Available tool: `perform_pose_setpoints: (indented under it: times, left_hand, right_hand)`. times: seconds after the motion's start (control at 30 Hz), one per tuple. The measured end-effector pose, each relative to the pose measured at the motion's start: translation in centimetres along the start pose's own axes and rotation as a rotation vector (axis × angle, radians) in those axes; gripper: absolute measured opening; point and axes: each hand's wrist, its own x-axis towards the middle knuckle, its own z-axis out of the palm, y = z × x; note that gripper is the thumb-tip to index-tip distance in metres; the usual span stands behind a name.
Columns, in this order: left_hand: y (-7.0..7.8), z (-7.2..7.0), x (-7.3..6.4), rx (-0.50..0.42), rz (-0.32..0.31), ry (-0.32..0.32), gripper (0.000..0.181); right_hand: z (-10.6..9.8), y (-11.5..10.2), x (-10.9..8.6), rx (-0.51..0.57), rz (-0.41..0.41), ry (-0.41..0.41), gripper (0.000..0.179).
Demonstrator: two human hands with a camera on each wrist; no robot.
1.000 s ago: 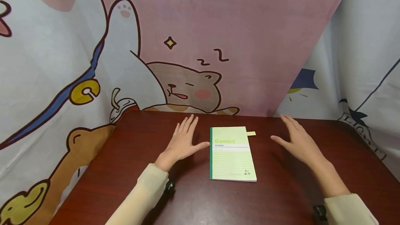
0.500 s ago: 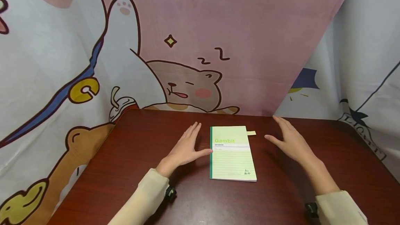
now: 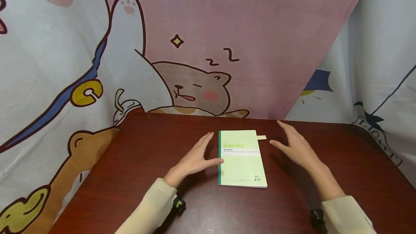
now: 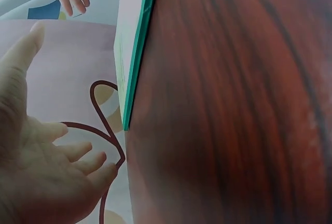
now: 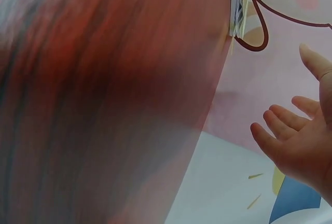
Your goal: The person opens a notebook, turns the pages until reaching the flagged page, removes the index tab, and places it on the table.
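A pale green notebook (image 3: 241,169) marked "Gambit" lies closed and flat on the table, its green spine (image 4: 137,53) to the left. From its upper right edge sticks out a small pale tab (image 3: 261,137). My left hand (image 3: 194,157) hovers at the spine side with fingers extended; in the head view its thumb tip overlaps the notebook's left edge. The left wrist view shows a gap between that hand and the spine. To the right of the notebook, my right hand (image 3: 298,150) is held above the table, thumb spread from straight fingers, touching nothing.
The dark reddish-brown wooden table (image 3: 136,169) reaches back to a cartoon-printed cloth (image 3: 260,46) hanging behind it and along both sides. A black band (image 3: 178,204) is on the left wrist and another black band (image 3: 317,219) on the right.
Both hands have moved inward toward the notebook, the left to the right and slightly nearer the person, the right to the left. The notebook has stayed in place.
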Motion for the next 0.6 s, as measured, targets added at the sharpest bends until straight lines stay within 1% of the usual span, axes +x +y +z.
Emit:
perform_pose_setpoints:
  times: [0.13, 0.27, 0.47, 0.6]
  left_hand:
    - [-0.1, 0.2, 0.0, -0.037, 0.020, -0.013, 0.101]
    - [-0.1, 0.4, 0.1, -0.081, 0.025, -0.018, 0.098]
    - [0.0, 0.9, 0.3, -0.235, 0.050, -0.038, 0.090]
    - [0.0, 1.1, 0.4, -0.304, 0.054, -0.046, 0.085]
  right_hand:
    - [0.4, -0.1, 0.2, 0.023, 0.001, -0.012, 0.089]
    - [0.9, -0.2, 0.3, 0.045, -0.005, -0.020, 0.087]
    - [1.4, -0.6, 0.3, 0.089, -0.013, -0.030, 0.085]
    - [1.7, -0.8, 0.4, 0.105, -0.011, -0.035, 0.084]
